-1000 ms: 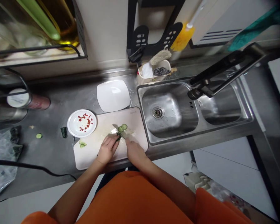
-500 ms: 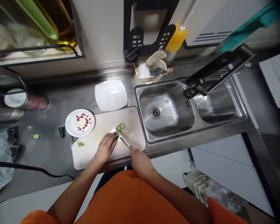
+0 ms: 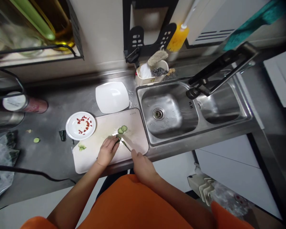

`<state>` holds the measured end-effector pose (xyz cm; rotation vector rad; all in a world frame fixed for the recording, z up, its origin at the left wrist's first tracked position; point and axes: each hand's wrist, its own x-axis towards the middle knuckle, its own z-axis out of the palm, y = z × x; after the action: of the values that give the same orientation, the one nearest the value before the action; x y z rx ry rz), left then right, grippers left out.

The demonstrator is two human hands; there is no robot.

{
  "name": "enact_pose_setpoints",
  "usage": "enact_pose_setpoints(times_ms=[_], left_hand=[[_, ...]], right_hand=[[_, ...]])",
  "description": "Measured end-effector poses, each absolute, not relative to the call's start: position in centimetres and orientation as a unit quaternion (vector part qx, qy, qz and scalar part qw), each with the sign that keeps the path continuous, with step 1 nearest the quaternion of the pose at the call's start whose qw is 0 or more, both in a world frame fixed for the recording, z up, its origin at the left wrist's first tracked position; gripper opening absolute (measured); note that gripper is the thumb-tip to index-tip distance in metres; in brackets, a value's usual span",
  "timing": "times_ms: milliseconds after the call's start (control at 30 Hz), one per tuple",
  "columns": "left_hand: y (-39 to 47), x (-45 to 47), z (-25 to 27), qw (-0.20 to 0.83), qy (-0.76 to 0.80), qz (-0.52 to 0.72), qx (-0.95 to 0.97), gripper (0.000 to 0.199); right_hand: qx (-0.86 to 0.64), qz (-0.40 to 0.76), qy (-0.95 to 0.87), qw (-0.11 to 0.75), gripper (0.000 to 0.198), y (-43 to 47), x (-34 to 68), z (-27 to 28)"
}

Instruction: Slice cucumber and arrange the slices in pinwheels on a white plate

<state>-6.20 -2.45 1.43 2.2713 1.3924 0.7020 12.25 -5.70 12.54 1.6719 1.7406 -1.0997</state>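
Observation:
My right hand (image 3: 144,165) is closed round the handle of a knife (image 3: 124,142), whose blade points up and left across the pale cutting board (image 3: 135,122). With bent fingers, my left hand (image 3: 107,150) presses a dark green cucumber (image 3: 118,140) to the board. Most of the cucumber is hidden under those fingers, and the blade lies against its end. Just beyond the blade are cut cucumber slices (image 3: 122,129). Pale green pieces (image 3: 81,146) lie at the board's left side. A round white plate (image 3: 72,127) with small red bits overlaps the board's left corner.
A square white plate (image 3: 112,97) stands behind the board. On the right is a steel double sink (image 3: 146,132) under a black faucet (image 3: 214,68). A caddy (image 3: 147,81) with scrubbers sits behind the sink. A plastic bag (image 3: 0,159) lies at far left.
The whole view has shifted slightly. Both hands, the knife and the cucumber slices keep nearly the same places on the board.

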Motion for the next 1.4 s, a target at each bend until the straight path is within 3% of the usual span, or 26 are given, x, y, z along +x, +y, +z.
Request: enact_pose_setpoints(times_ms=[1400], left_hand=[[-2.4,-6.5,1.2,0.226,0.497,0.235,0.804,0.022]], right_hand=[[0.615,-0.389,0.664,0.171,0.041,-2.3,9.6,8.2]])
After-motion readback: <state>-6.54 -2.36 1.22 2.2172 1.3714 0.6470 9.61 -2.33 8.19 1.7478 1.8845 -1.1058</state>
